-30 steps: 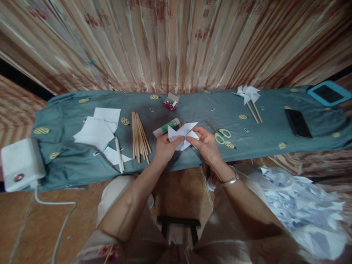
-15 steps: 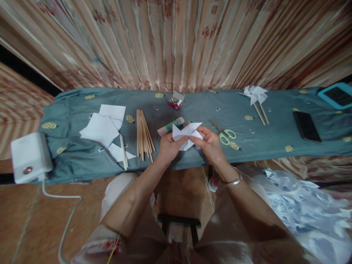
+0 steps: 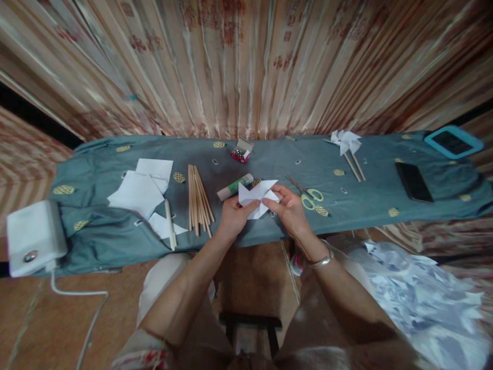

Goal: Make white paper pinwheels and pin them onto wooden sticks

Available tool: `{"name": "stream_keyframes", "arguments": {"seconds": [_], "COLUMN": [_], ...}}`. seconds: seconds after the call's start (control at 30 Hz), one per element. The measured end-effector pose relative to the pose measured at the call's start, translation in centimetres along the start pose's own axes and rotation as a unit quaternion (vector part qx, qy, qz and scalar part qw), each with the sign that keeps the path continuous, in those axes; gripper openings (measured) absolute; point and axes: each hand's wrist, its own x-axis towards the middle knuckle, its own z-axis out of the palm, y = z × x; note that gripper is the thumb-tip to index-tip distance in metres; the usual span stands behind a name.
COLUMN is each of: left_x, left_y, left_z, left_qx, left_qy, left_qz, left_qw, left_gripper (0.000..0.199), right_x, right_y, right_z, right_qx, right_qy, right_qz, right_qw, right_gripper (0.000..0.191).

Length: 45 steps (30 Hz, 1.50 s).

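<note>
A: The left hand (image 3: 233, 215) and the right hand (image 3: 288, 205) are closed on one piece of folded white paper (image 3: 254, 193), pinching it from either side.

B: Where exactly is it?

A: Over the near edge of the cloth-covered table (image 3: 269, 162), just in front of the glue stick (image 3: 234, 186). The scissors (image 3: 310, 198) lie beside the right hand, and the wooden sticks (image 3: 198, 203) are to the left.

B: What should those thumbs do?

A: Both rest near the middle, where the flaps seem to meet. I'd press there firmly but flatly; this paper will probably crease if squeezed hard.

B: And the flaps?

A: Curve each one in gently, tip to centre, and trap it under a thumb before reaching for another. One hand should always pin the middle, or the gathered tips could spring out.

B: Are they lined up?

A: I can't tell; the thumbs cover the centre. Some points flare outward, so I'd check that the tips overlap evenly.
</note>
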Motion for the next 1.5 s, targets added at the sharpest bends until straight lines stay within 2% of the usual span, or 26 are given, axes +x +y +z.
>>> {"name": "stream_keyframes", "arguments": {"seconds": [0.13,0.43,0.6,0.7,0.77,0.87,0.93,1.03,1.07,1.1,1.13,1.33,1.5], "left_x": [0.3,0.7,0.7,0.7,0.7,0.8,0.8,0.8,0.8,0.7,0.7,0.5,0.4], "left_y": [0.3,0.8,1.6,1.9,2.2,2.5,2.6,2.2,1.9,1.6,1.1,-1.0,-1.0], "left_z": [-0.1,-0.3,-0.2,-0.2,-0.2,-0.2,-0.2,0.0,0.2,0.4,0.6,1.6,1.7], "left_qx": [0.001,-0.054,-0.104,-0.115,-0.124,-0.147,-0.162,-0.179,-0.181,-0.182,-0.181,-0.133,-0.123], "left_qy": [0.013,0.023,0.020,0.017,0.012,0.001,-0.007,-0.024,-0.034,-0.046,-0.058,-0.072,-0.082], "left_qz": [0.000,-0.011,-0.022,-0.029,-0.035,-0.047,-0.049,-0.049,-0.052,-0.058,-0.063,-0.066,-0.059], "left_qw": [1.000,0.998,0.994,0.993,0.992,0.988,0.986,0.982,0.981,0.981,0.980,0.986,0.987], "left_gripper": [0.025,0.032,0.031,0.030,0.028,0.026,0.027,0.028,0.027,0.025,0.023,0.007,0.004], "right_x": [0.4,2.3,4.4,6.8,9.0,12.3,14.1,15.7,16.1,16.3,16.6,17.2,17.2], "right_y": [-0.1,0.0,-1.0,-2.5,-4.0,-6.4,-7.7,-8.7,-8.7,-8.5,-8.2,-6.5,-6.2], "right_z": [-0.2,-1.4,-1.2,-0.8,-0.3,1.0,2.3,4.3,4.8,5.2,5.6,6.0,6.6], "right_qx": [0.004,-0.023,-0.102,-0.195,-0.286,-0.466,-0.580,-0.744,-0.778,-0.798,-0.809,-0.846,-0.847], "right_qy": [0.021,0.087,0.061,0.026,-0.009,-0.070,-0.112,-0.188,-0.206,-0.218,-0.226,-0.220,-0.210], "right_qz": [-0.009,-0.077,-0.114,-0.168,-0.209,-0.259,-0.271,-0.245,-0.233,-0.223,-0.216,-0.205,-0.207], "right_qw": [1.000,0.993,0.986,0.966,0.935,0.843,0.760,0.592,0.546,0.516,0.497,0.441,0.442], "right_gripper": [0.050,0.034,0.023,0.018,0.018,0.019,0.022,0.031,0.032,0.033,0.033,0.036,0.035]}}
